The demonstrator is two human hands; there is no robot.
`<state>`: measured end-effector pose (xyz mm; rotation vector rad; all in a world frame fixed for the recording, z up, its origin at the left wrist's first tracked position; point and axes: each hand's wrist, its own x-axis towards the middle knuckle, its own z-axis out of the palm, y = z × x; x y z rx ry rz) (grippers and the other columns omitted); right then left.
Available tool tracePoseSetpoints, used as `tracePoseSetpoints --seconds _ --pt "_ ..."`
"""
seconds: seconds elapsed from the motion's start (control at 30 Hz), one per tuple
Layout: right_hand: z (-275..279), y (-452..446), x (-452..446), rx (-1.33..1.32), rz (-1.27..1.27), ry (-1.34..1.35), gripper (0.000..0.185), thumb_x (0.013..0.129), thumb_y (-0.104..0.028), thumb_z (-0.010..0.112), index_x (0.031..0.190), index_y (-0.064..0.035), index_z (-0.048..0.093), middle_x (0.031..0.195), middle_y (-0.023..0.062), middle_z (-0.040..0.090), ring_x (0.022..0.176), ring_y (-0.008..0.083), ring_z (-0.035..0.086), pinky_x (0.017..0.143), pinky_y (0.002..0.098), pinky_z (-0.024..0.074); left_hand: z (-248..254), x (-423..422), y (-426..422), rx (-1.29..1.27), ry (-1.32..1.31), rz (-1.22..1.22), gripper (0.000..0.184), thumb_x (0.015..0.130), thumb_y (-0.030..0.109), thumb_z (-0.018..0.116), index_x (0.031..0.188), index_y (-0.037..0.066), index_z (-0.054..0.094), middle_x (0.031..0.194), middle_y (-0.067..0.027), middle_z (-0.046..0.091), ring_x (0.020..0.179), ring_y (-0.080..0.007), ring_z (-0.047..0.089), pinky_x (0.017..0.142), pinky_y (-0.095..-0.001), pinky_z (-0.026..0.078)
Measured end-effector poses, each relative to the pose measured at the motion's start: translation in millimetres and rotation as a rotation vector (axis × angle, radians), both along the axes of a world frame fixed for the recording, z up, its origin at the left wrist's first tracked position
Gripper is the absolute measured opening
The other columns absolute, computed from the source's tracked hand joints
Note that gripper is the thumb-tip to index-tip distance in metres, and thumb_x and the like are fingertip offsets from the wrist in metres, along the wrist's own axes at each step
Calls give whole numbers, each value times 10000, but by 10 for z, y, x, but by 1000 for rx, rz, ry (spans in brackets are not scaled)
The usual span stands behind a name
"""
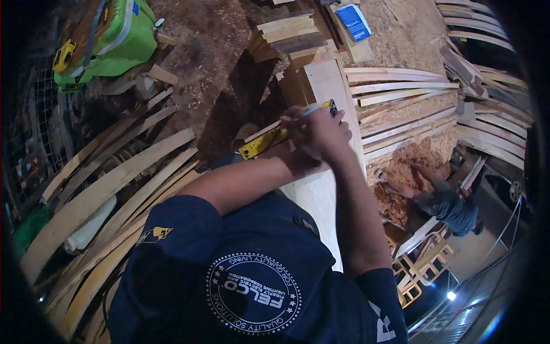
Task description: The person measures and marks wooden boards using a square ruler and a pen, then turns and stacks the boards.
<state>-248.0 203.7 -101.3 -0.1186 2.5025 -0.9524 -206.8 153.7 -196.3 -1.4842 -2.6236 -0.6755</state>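
My hands meet above a pale wooden board (pixel 325 86), over a long yellow bar with dark marks and holes (pixel 260 144), perhaps a level or square. The bar runs slantwise under the hands, and a yellow-black end shows past them. My right hand (pixel 331 133) lies on top with its fingers curled; what they hold is hidden. Beneath it, my left hand (pixel 295 119) is largely covered, its visible fingers closed at the bar. A small whitish strip shows beside the fingers.
Long curved wooden strips (pixel 114 195) lie at left; more strips (pixel 401 86) are stacked at right. A green cooler-like box (pixel 129 51) stands upper left, with a yellow tool (pixel 64 55) on it. A blue-white packet (pixel 353 23) lies at top. Another person (pixel 450 206) bends near wooden frames.
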Motion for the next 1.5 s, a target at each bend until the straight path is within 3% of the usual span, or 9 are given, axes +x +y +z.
tracePoseSetpoints --seconds 0.13,0.4,0.5,0.67,0.87,0.97,1.07,1.47,1.5 --pt "-53 -476 31 -136 124 -43 278 988 -319 627 1125 -102 733 979 187 741 932 414 711 802 535 547 163 -29 114 -2 -241 19 473 932 418 639 1277 95 628 1383 -104 546 1498 -343 340 1224 -660 169" --pt "136 388 -236 229 -152 -92 274 1005 -305 640 1105 -71 741 859 202 725 831 400 707 757 443 555 -141 79 72 349 -366 64 432 998 305 538 1348 61 605 1347 -196 593 1355 -362 504 1161 -520 371" --pt "77 761 -269 85 -301 -104 270 995 -317 650 1109 -91 742 843 213 716 806 401 699 751 435 554 300 -152 -24 47 -273 -27 447 971 296 572 1353 66 602 1343 -203 602 1342 -365 515 1148 -494 394" --pt "147 359 -190 390 -49 173 165 947 -227 649 1026 -90 697 926 156 720 876 388 702 763 475 559 156 -93 13 382 -540 44 487 1025 368 521 1421 85 531 1400 -172 556 1380 -290 483 1144 -480 360" --pt "156 -169 -26 216 114 258 163 830 -165 671 943 -57 623 947 147 673 966 374 689 825 505 556 262 -69 -22 50 -249 79 480 945 402 632 1313 96 584 1348 -120 549 1430 -298 406 1196 -522 278" --pt "148 -475 17 0 186 127 170 858 -189 683 930 -42 637 940 165 689 941 389 694 815 514 558 257 -53 68 18 -175 58 444 902 412 679 1220 107 624 1320 -95 552 1462 -328 369 1202 -639 222" --pt "127 -635 -50 -89 219 -40 191 950 -221 663 1062 -80 726 907 147 722 897 392 698 772 489 548 290 -73 48 95 -218 74 361 859 287 657 1165 96 644 1261 -106 605 1468 -339 420 1215 -647 236" --pt "-102 -381 -84 -427 150 -75 180 965 -126 653 1096 -51 752 991 155 766 922 315 736 820 397 556 188 -43 118 9 -184 77 425 900 417 684 1204 124 636 1288 -81 559 1485 -331 353 1216 -650 186" --pt "-83 -290 -91 -311 110 -97 182 960 -126 660 1098 -52 753 988 157 766 920 320 736 821 398 556 55 -42 135 -163 230 100 363 914 380 642 1175 128 647 1277 -84 574 1454 -326 395 1198 -613 238"
